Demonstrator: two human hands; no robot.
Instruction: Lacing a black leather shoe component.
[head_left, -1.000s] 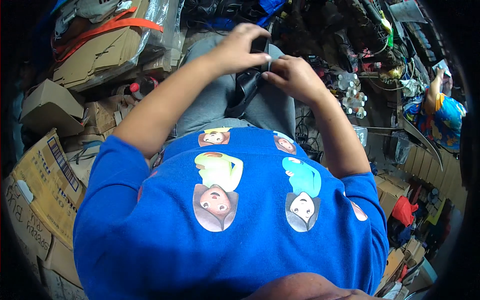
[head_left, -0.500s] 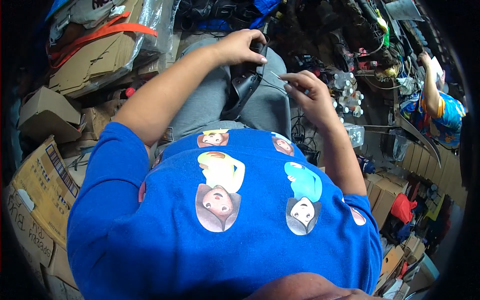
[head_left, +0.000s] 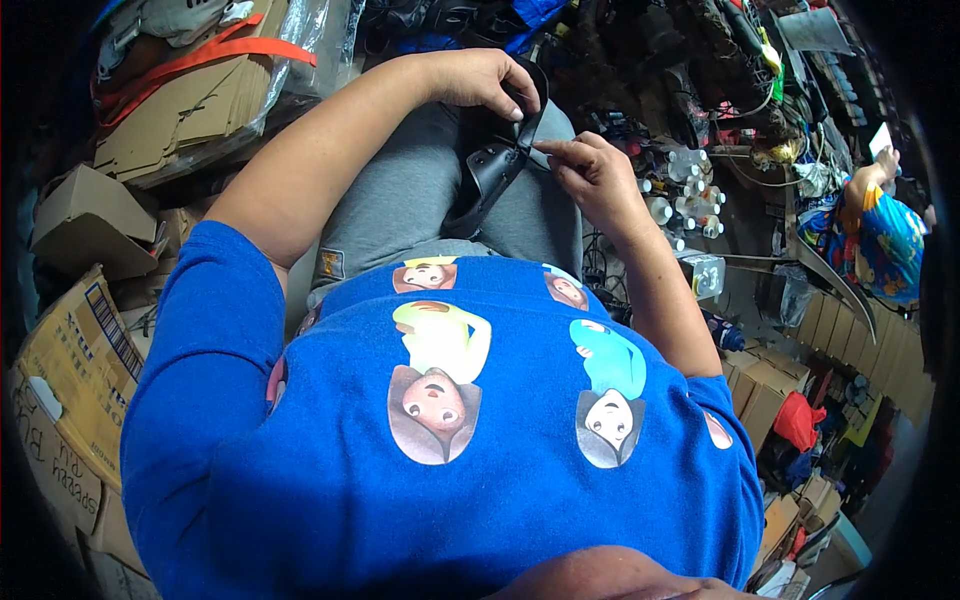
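A black leather shoe (head_left: 487,175) with small holes and a loop of strap lies between my thighs, over my grey trousers (head_left: 385,185). My left hand (head_left: 492,85) is curled around the upper part of the strap, thumb on the near side. My right hand (head_left: 598,175) is at the right edge of the shoe, its index fingertip touching the strap where it joins the body. The thumb and other fingers are bent in a pinch; whatever lies between them is too small to make out.
Flattened cardboard (head_left: 190,120) under an orange strap is stacked at far left, above an open carton (head_left: 95,225). Several clear bottles (head_left: 690,205) stand right of my knee. A curved metal blade-like strip (head_left: 835,275) sticks out near a co-worker in a patterned shirt (head_left: 890,245).
My right hand has moved left to the shoe; the thin pale pointed thing at its fingertips no longer shows. My left fingers have curled further around the strap. The co-worker's arm has lowered.
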